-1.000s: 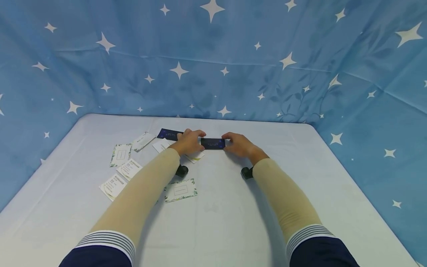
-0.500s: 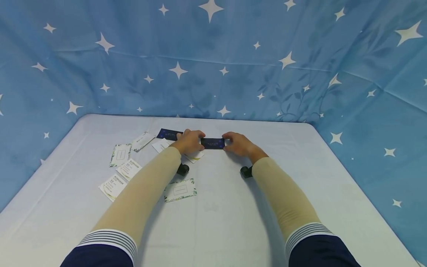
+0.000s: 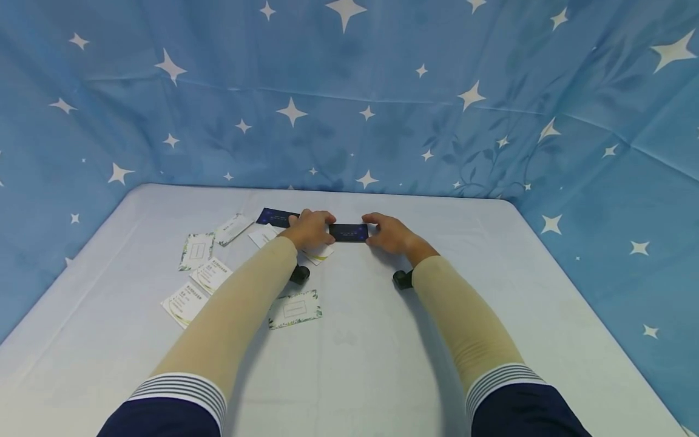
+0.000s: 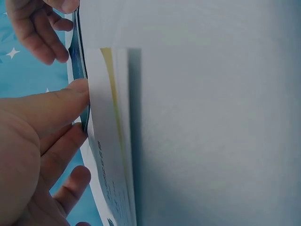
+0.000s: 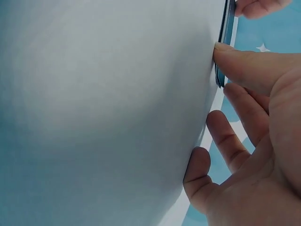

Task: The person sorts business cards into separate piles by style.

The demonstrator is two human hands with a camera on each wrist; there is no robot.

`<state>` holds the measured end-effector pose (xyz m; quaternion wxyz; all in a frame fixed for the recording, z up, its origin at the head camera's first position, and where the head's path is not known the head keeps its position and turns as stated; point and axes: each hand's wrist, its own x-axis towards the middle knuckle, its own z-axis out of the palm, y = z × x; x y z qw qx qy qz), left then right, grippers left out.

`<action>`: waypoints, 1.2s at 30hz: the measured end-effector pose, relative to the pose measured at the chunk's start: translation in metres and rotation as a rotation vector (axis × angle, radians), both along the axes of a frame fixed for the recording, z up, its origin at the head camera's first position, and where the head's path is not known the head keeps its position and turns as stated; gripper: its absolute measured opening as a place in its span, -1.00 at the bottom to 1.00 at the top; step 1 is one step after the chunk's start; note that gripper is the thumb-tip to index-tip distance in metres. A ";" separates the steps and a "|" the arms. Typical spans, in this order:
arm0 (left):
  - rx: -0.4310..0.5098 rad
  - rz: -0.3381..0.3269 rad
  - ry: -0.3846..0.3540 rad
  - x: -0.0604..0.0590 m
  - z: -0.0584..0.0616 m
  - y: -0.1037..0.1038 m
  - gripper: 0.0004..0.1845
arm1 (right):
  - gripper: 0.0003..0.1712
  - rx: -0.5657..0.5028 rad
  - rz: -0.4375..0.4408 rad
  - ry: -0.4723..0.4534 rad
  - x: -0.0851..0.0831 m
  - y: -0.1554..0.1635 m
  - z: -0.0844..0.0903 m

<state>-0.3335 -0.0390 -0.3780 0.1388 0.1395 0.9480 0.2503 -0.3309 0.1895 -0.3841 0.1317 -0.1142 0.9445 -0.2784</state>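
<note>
A small stack of dark blue business cards [image 3: 348,233] lies near the far side of the table, between both hands. My left hand [image 3: 311,229] pinches its left end, thumb on the near edge and a finger at the far edge. The right hand [image 3: 392,234] holds the right end, its thumb [image 5: 235,59] pressed on the near edge. Several thin layered edges show in the stack [image 5: 219,75] in the right wrist view. White cards with a yellow stripe [image 4: 110,117] lie just below the left hand, which partly covers them.
Another dark blue card [image 3: 275,217] lies left of the left hand. Farther left are white text cards [image 3: 212,276] and leaf-bordered cards [image 3: 198,252]. A leaf-bordered card [image 3: 295,310] lies by the left forearm. A blue star-patterned curtain [image 3: 349,139] hangs behind the white table [image 3: 519,291].
The head view has shifted very slightly. The right forefinger stands a little farther from the stack's far corner. Both hands and the cards otherwise stay in place.
</note>
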 end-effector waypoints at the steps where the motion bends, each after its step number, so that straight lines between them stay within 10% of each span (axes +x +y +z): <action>1: 0.001 0.002 -0.003 0.000 0.000 0.000 -0.42 | -0.31 0.000 0.003 0.000 0.000 0.000 0.000; 21: 0.066 -0.006 0.001 -0.002 0.001 -0.012 -0.28 | -0.15 0.050 -0.005 0.025 0.004 -0.007 0.005; 36: 0.096 0.071 0.053 -0.017 0.021 -0.105 -0.29 | -0.28 -0.072 0.031 0.135 -0.005 -0.078 0.014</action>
